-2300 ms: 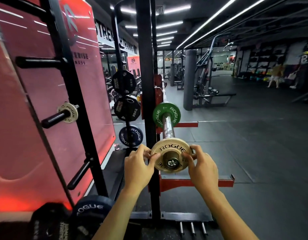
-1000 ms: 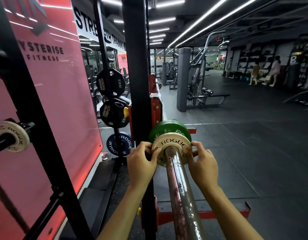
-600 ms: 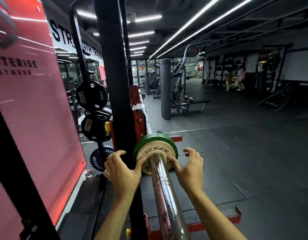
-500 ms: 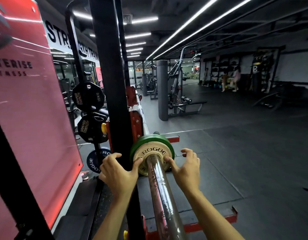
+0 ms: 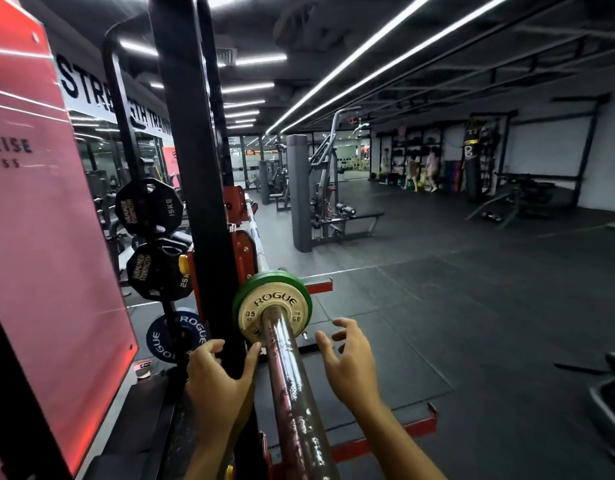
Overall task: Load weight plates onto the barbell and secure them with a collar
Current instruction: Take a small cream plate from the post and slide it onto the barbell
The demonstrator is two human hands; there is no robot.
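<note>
- Far left, spare plates (image 5: 153, 268) hang on rack pegs, easy to grab.
- The left hand (image 5: 217, 379) is open with fingers spread, its thumb at the small tan plate (image 5: 273, 315).
- That plate sits on the barbell sleeve (image 5: 292, 386), flat against the green plate (image 5: 264, 282), so both stay snug.
- The right hand (image 5: 351, 362) floats just right of the bar, fingers spread, holding nothing.
- No collar shows; that step likely comes next.

Black rack upright (image 5: 195, 188) crowds the barbell sleeve (image 5: 292, 386) on the left; open floor (image 5: 472, 323) right of the sleeve, bare chrome ahead of the tan plate (image 5: 273, 315)
</note>
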